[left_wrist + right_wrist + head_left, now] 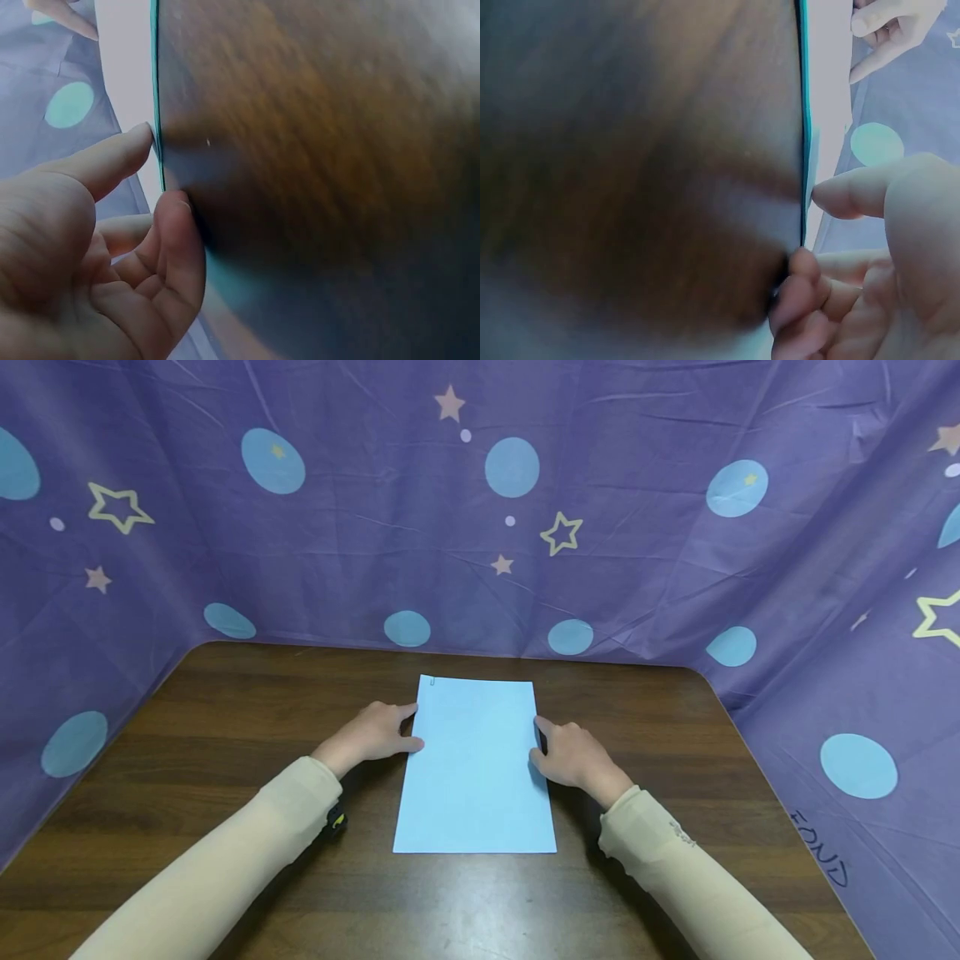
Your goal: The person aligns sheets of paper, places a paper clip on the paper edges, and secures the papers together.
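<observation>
A light blue paper stack or folder (477,777) lies flat on the table, its long sides running away from me. A small dark mark or clip, too small to tell which, shows at its far left corner. My left hand (375,733) touches the left edge, thumb overlapping the paper and index finger farther up the side. Opposite it, my right hand (573,754) touches the right edge the same way. In the left wrist view, the thumb of my left hand (97,247) meets a thin teal edge (156,75). My right hand (862,255) meets a similar edge in its wrist view.
The brown wooden table (225,727) has rounded far corners. A purple cloth (420,568) with blue dots and stars hangs behind it and along both sides. A small dark object with a yellow spot (335,822) shows under the left sleeve cuff.
</observation>
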The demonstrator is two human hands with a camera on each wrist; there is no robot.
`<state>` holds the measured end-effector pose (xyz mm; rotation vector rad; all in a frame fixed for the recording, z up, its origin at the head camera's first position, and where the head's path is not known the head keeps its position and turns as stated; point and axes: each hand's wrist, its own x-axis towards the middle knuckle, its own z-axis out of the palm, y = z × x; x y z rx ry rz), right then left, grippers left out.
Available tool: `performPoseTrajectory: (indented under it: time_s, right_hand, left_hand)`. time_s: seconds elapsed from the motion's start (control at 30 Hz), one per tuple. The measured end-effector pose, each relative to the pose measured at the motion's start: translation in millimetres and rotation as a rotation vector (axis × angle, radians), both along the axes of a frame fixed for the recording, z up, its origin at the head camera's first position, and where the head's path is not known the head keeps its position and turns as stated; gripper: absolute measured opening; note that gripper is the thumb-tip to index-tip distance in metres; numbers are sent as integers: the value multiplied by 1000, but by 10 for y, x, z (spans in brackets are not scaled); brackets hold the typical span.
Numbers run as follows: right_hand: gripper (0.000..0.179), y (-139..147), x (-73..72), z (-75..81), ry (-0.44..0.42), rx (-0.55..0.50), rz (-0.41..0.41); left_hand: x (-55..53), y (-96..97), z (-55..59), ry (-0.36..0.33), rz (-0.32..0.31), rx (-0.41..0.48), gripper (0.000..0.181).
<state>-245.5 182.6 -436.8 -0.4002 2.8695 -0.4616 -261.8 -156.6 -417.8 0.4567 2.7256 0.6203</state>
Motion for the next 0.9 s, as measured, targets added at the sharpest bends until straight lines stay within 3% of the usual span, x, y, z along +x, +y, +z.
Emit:
performPoseTrajectory:
  time_s: [0.17, 0.47, 0.67, 0.9]
  right_hand:
    - [67, 20, 12, 4, 34, 58, 21]
    - [66, 71, 57, 28, 35, 41, 35]
    - [65, 184, 119, 97, 38, 11, 36]
    - [59, 363, 224, 179, 82, -44, 47]
  left_hand:
    - [11, 6, 19, 1, -15, -31, 77]
    - [56, -13, -10, 56, -41, -21, 71]
    - [130, -93, -12, 152, -47, -41, 66]
    - [226, -256, 30, 261, -10, -63, 60]
